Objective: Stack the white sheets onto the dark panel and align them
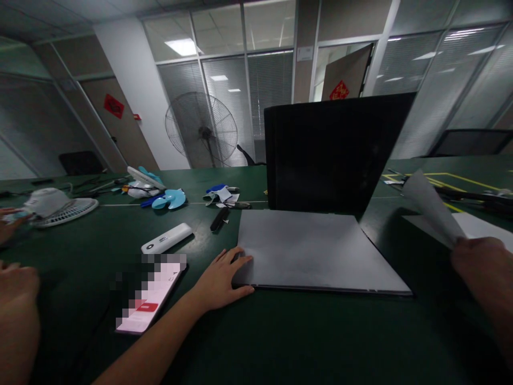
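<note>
A large black folder (pixel 332 155) stands open on the green table, its cover raised. White paper (pixel 300 248) covers its flat lower half. My left hand (pixel 224 278) rests at the left edge of this paper, fingers spread. Over at the right, my right hand (pixel 481 262) has its fingers closed on a white sheet (pixel 433 206), which is lifted and bent. Beneath and beside that sheet lies more white paper (pixel 484 227).
Left of my left hand lie a phone (pixel 156 299), a white device (pixel 167 239) and a black object (pixel 219 219). Blue fan blades (pixel 170 199) and a white fan part (pixel 66 211) lie farther left, near another person's hands (pixel 16 289).
</note>
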`<state>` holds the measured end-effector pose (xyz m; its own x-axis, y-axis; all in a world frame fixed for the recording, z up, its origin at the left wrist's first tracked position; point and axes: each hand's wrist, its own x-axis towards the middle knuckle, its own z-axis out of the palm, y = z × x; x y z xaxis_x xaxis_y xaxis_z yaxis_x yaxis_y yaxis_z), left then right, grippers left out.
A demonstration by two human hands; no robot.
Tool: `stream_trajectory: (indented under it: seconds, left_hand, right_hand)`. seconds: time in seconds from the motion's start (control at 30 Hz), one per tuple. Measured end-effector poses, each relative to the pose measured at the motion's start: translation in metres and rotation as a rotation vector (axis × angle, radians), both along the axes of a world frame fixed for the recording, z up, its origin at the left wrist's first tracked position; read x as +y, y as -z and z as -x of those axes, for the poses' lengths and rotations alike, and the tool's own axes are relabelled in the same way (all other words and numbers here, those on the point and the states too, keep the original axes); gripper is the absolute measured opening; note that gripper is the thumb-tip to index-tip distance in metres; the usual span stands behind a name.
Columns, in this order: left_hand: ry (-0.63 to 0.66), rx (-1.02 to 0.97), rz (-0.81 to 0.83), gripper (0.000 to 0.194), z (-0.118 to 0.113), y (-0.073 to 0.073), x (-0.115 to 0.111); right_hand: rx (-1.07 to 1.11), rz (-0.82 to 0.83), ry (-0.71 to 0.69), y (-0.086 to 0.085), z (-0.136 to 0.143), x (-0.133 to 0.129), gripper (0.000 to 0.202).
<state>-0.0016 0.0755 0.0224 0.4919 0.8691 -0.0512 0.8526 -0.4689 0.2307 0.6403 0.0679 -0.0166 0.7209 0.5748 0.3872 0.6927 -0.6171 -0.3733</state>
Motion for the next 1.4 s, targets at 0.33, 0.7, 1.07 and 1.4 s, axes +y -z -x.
stream_trajectory:
  seconds: [0.33, 0.7, 1.07, 1.4]
  left_hand:
    - [0.046, -0.049, -0.054, 0.088, 0.005, 0.009, 0.008]
    - [0.012, -0.052, -0.028, 0.096, 0.0, 0.007, 0.004]
    - [-0.041, -0.069, -0.02, 0.067, -0.001, 0.01, 0.007]
    - [0.019, -0.02, 0.023, 0.078, -0.005, 0.002, 0.005]
  right_hand:
    - [-0.344, -0.11, -0.525, -0.049, 0.183, -0.026, 0.061]
    - [-0.232, 0.368, -1.46, -0.004, 0.247, -0.02, 0.058]
    - [-0.038, 0.435, -1.554, -0.021, 0.251, -0.025, 0.048]
    - [-0.098, 0.396, -1.546, -0.021, 0.236, -0.016, 0.052]
